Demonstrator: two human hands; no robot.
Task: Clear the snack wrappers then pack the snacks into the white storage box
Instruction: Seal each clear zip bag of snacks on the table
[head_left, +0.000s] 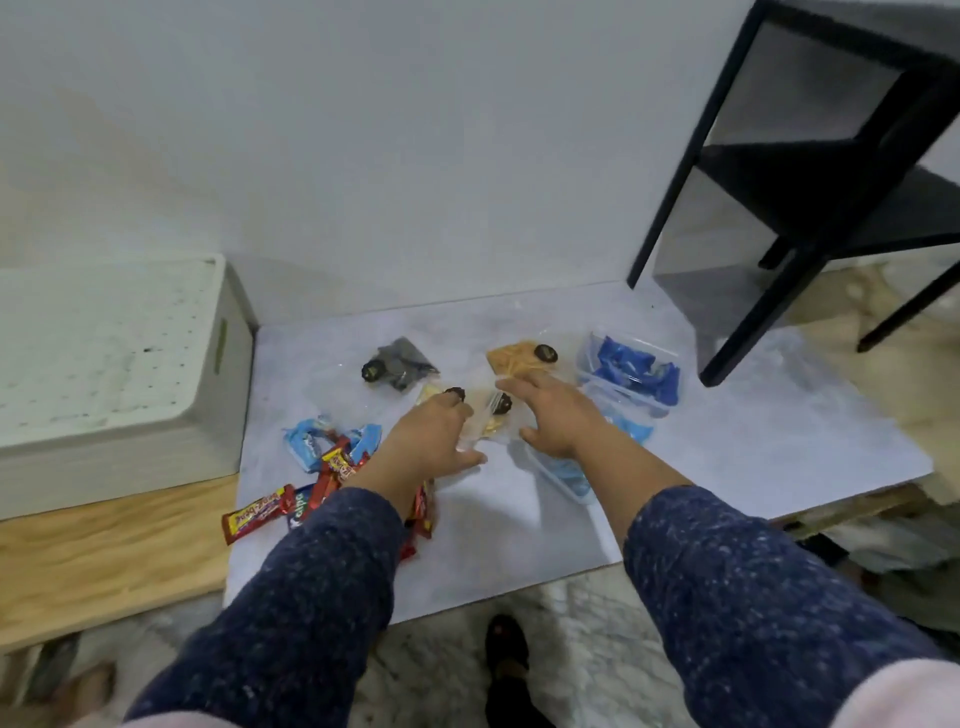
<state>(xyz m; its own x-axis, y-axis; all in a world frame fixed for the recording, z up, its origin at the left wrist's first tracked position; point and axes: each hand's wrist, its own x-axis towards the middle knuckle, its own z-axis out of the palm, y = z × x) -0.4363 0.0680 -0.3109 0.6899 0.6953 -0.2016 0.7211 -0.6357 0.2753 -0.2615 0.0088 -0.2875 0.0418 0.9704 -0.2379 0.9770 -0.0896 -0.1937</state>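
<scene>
Both hands reach over a pale tabletop at the centre of the frame. The left hand (434, 439) has fingers curled down onto a clear snack bag (480, 434); whether it grips the bag cannot be told. The right hand (553, 415), fingers spread wide, rests just beside a bag of tan crackers (519, 358). Red and blue snack wrappers (322, 467) lie at lower left of the hands. A clear tub of blue packets (631, 371) sits to the right. The white storage box (111, 358) stands at the far left.

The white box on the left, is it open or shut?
Shut: the dotted lid covers the whole white box.
</scene>
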